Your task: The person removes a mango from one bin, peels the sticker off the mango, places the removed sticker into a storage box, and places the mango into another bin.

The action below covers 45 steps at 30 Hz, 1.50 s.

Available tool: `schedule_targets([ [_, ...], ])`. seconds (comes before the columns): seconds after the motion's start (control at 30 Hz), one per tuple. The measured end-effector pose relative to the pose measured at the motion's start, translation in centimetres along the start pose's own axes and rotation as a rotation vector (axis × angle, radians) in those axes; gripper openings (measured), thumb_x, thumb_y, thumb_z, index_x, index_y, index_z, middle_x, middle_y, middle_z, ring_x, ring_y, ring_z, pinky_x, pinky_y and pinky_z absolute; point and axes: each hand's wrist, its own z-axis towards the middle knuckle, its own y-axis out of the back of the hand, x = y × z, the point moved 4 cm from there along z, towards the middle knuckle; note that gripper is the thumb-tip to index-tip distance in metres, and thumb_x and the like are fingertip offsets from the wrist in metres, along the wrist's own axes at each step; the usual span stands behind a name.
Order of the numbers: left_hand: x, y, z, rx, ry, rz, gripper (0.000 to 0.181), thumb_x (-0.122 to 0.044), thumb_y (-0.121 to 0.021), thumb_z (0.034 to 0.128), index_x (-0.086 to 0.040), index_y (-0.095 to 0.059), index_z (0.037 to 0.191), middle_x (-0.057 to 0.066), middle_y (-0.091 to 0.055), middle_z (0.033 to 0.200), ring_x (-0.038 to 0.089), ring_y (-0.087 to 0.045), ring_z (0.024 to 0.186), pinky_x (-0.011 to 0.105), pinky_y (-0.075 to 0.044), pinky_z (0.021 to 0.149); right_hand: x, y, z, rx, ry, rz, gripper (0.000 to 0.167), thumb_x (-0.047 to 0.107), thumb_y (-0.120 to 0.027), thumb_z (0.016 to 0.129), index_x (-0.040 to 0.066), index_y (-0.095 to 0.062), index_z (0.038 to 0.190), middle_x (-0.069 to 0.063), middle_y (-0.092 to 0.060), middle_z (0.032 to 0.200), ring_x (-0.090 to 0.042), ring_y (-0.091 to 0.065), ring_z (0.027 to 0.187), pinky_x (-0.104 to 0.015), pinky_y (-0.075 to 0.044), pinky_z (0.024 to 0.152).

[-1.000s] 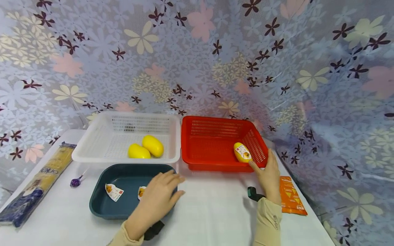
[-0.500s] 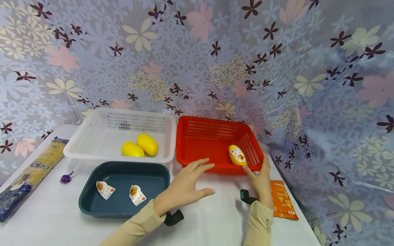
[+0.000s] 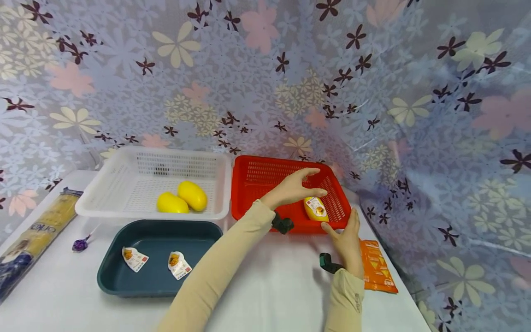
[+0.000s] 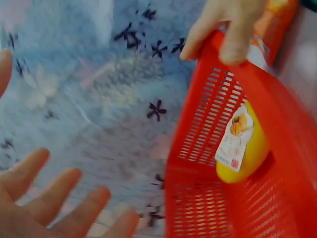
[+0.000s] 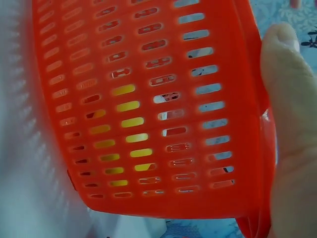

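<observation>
In the head view my left hand (image 3: 290,188) is above the red basket (image 3: 257,220), its thumb and fingers apart and holding nothing. The left wrist view shows its fingers (image 4: 84,213) spread. Inside the basket, near its right end, lies a yellow egg-shaped object (image 3: 314,214) with a white printed label, below and right of my left hand. My right hand (image 3: 347,240) grips the basket's near right corner, thumb at the rim. Through the slots of the basket wall (image 5: 129,144), the right wrist view shows patches of yellow.
A white basket (image 3: 120,214) holds two yellow egg-shaped objects (image 3: 182,198). In front stands a dark teal tray (image 3: 145,288) with two paper labels (image 3: 135,259). Spaghetti pack (image 3: 37,240) and purple lollipop (image 3: 80,243) lie left; an orange packet (image 3: 377,267) lies right.
My left hand has moved from over the teal tray, right and away from me, to above the red basket. My right hand stays at the basket's corner. The head view has shifted slightly.
</observation>
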Motion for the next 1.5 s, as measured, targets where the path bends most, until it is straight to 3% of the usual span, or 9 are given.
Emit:
schedule_targets([
  [0.13, 1.3, -1.3, 3.0, 0.016, 0.029, -0.102, 0.075, -0.039, -0.070, 0.0874, -0.022, -0.034, 0.151, 0.004, -0.033, 0.157, 0.029, -0.037, 0.142, 0.045, -0.038, 0.112, -0.5, 0.1, -0.3, -0.008, -0.017, 0.004, 0.108, 0.038, -0.066, 0.091, 0.004, 0.016, 0.153, -0.021, 0.013, 0.161, -0.043, -0.002, 0.149, -0.059, -0.012, 0.118],
  [0.23, 2.8, -1.9, 4.1, 0.027, 0.080, -0.110, 0.077, -0.038, -0.070, 0.0870, -0.022, -0.032, 0.152, 0.003, -0.031, 0.158, 0.028, -0.035, 0.143, 0.046, -0.037, 0.113, -0.5, -0.1, -0.5, -0.001, -0.013, 0.015, 0.109, 0.037, -0.067, 0.090, 0.002, 0.015, 0.153, -0.022, 0.012, 0.161, -0.042, -0.001, 0.149, -0.058, -0.012, 0.119],
  [0.5, 6.7, -2.8, 4.8, 0.109, 0.263, -0.144, 0.077, -0.031, -0.067, 0.0897, -0.018, -0.027, 0.154, 0.011, -0.023, 0.161, 0.034, -0.031, 0.144, 0.053, -0.034, 0.113, 0.2, -0.4, -0.4, 0.000, 0.011, 0.030, 0.111, 0.038, -0.070, 0.088, 0.003, 0.012, 0.154, -0.021, 0.011, 0.162, -0.042, -0.004, 0.149, -0.059, -0.015, 0.118],
  [0.67, 8.1, -3.0, 5.3, 0.177, 0.314, -0.187, 0.078, -0.037, -0.069, 0.0874, -0.027, -0.029, 0.153, 0.007, -0.022, 0.162, 0.031, -0.033, 0.143, 0.055, -0.041, 0.106, 0.0, -0.4, -0.2, 0.011, -0.003, 0.017, 0.109, 0.038, -0.069, 0.088, 0.004, 0.012, 0.154, -0.019, 0.010, 0.162, -0.040, -0.005, 0.149, -0.057, -0.015, 0.119],
  [0.83, 8.1, -3.5, 5.4, 0.252, 0.293, -0.151, 0.073, -0.034, -0.067, 0.0900, -0.021, -0.032, 0.152, 0.012, -0.022, 0.161, 0.032, -0.032, 0.144, 0.051, -0.036, 0.112, 0.1, -1.0, -0.5, 0.015, 0.007, 0.045, 0.109, 0.035, -0.071, 0.088, 0.003, 0.009, 0.154, -0.020, 0.008, 0.162, -0.039, -0.004, 0.150, -0.056, -0.015, 0.119],
  [1.0, 8.0, -4.2, 5.3, 0.253, 0.364, -0.234, 0.067, -0.021, -0.061, 0.0936, -0.011, -0.031, 0.152, 0.016, -0.024, 0.159, 0.037, -0.038, 0.139, 0.048, -0.032, 0.116, 0.3, -0.8, -0.8, -0.007, 0.015, 0.060, 0.108, 0.032, -0.072, 0.087, 0.002, 0.008, 0.154, -0.020, 0.006, 0.162, -0.039, -0.005, 0.149, -0.055, -0.017, 0.119],
  [1.17, 9.2, -4.8, 6.7, 0.210, 0.427, -0.222, 0.074, -0.026, -0.067, 0.0905, -0.013, -0.030, 0.153, 0.011, -0.025, 0.160, 0.035, -0.043, 0.134, 0.046, -0.037, 0.112, 0.6, -0.7, -0.8, -0.015, 0.019, 0.104, 0.108, 0.028, -0.073, 0.087, 0.002, 0.008, 0.154, -0.021, 0.006, 0.162, -0.038, -0.011, 0.148, -0.053, -0.031, 0.114],
  [1.3, 9.9, -5.9, 8.1, 0.237, 0.458, -0.204, 0.075, -0.029, -0.070, 0.0879, -0.016, -0.032, 0.152, 0.007, -0.031, 0.158, 0.030, -0.050, 0.128, 0.041, -0.044, 0.107, 0.6, -0.5, -0.8, -0.023, 0.018, 0.120, 0.108, 0.026, -0.073, 0.087, 0.002, 0.008, 0.154, -0.020, 0.006, 0.161, -0.038, -0.015, 0.147, -0.051, -0.040, 0.108],
  [1.5, 8.5, -7.1, 8.4, 0.318, 0.401, -0.182, 0.070, -0.024, -0.068, 0.0893, -0.015, -0.035, 0.150, 0.008, -0.032, 0.155, 0.027, -0.049, 0.126, 0.041, -0.046, 0.105, 0.3, 0.0, -0.6, -0.044, 0.028, 0.082, 0.107, 0.027, -0.074, 0.086, 0.000, 0.003, 0.154, -0.022, 0.002, 0.161, -0.040, -0.011, 0.148, -0.053, -0.029, 0.115],
])
